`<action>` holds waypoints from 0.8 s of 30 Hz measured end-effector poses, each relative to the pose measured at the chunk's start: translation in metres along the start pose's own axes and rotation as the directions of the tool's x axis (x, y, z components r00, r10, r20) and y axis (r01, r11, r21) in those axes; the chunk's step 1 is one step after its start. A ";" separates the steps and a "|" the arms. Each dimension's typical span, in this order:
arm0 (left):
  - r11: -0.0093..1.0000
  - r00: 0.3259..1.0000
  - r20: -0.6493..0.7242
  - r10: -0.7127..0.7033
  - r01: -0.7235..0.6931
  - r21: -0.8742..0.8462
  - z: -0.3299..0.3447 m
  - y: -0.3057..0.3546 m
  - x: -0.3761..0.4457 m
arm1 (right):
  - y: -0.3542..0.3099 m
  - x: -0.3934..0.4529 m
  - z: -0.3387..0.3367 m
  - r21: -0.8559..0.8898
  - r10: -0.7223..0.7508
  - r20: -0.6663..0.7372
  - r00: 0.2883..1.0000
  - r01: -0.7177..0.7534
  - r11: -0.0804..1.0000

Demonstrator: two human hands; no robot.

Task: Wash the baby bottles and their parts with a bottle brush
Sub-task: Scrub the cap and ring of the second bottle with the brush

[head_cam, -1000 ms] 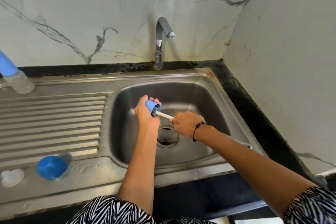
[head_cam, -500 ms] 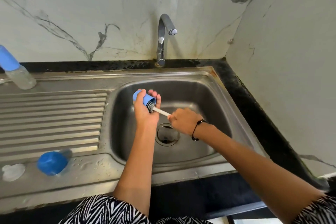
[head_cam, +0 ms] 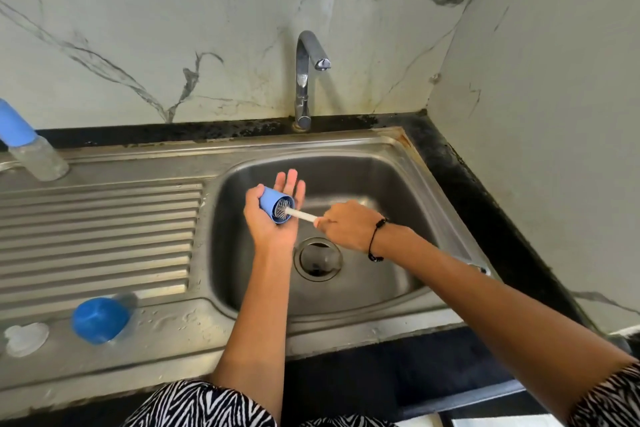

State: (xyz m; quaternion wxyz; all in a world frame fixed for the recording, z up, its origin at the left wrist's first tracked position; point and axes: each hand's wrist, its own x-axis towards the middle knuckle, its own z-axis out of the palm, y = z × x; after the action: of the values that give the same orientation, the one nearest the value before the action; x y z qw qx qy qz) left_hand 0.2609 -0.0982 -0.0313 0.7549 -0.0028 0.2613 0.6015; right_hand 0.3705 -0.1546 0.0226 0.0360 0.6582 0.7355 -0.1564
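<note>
Counter: black stone edge framing a steel sink and its ribbed drainboard.
Tap: no water seen running.
Waiting bottles: one capped bottle upright at the drainboard's back left; a second bottle at its front (blue cap on), with a clear teat part just beside it.
Left hand: over the basin, thumb curled round a small blue cap, fingers fairly straight behind it.
Right hand: fist closed on the brush handle; bristles sit inside the cap.
Progress: probably early, with both bottles apparently still unwashed.
</note>
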 end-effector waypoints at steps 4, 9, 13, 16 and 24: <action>0.998 0.992 -0.123 0.007 0.000 0.060 0.011 -0.008 0.007 | 0.005 -0.002 0.002 -0.068 0.126 -0.038 0.991 -0.128 0.989; 0.979 0.973 -0.182 0.144 -0.113 0.169 0.017 -0.010 0.015 | 0.002 0.005 0.007 -0.115 0.189 -0.162 0.969 -0.208 0.971; 0.973 0.987 -0.009 0.158 -0.155 0.170 0.006 -0.001 0.010 | 0.002 0.005 0.003 0.090 0.132 -0.142 0.981 -0.120 0.989; 0.991 0.992 0.059 0.113 -0.117 0.060 0.000 0.003 0.004 | -0.003 -0.003 0.002 0.096 0.032 -0.077 0.997 -0.025 0.995; 0.992 0.967 -0.236 0.100 -0.080 0.092 0.013 -0.011 0.011 | -0.002 0.000 0.013 -0.134 0.168 -0.121 0.978 -0.184 0.974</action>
State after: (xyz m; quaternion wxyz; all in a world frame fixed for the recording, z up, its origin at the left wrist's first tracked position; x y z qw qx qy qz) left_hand 0.2777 -0.0867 -0.0279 0.6890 -0.0326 0.3751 0.6193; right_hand 0.3663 -0.1582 0.0102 0.0572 0.7240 0.6846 -0.0626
